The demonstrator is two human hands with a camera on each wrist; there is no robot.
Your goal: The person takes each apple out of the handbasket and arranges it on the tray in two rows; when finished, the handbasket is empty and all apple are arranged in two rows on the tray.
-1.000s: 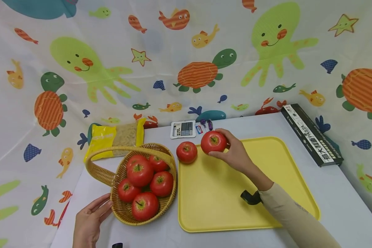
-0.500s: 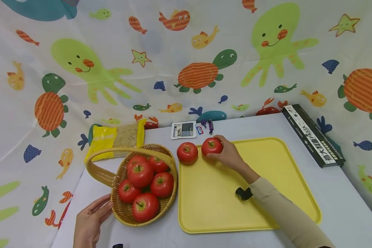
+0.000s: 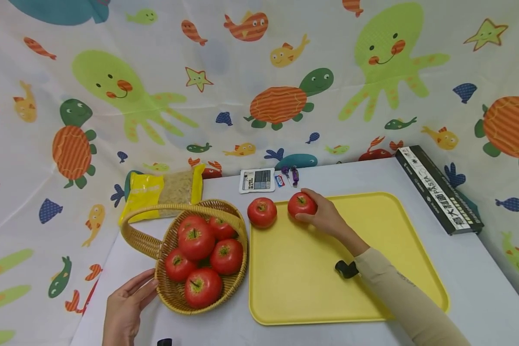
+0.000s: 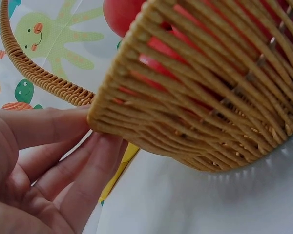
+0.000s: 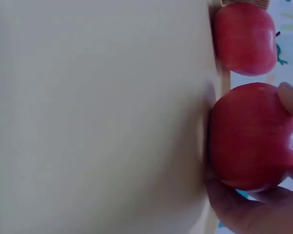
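One white table (image 3: 212, 329) bears a yellow tray (image 3: 294, 281) before sea-creature cloth (image 3: 238, 60)

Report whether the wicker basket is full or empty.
Not empty: in the head view, the wicker basket holds six visible red apples. Bare weave shows beside them, so it is not packed full.

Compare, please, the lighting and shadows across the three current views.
Head: bright, fairly even, the yellow tray vividly coloured; left wrist: dimmer, grey shading below the basket; right wrist: dim, the tray washed-out and greyish, soft shadow beside the nearer apple, which shows a small highlight.
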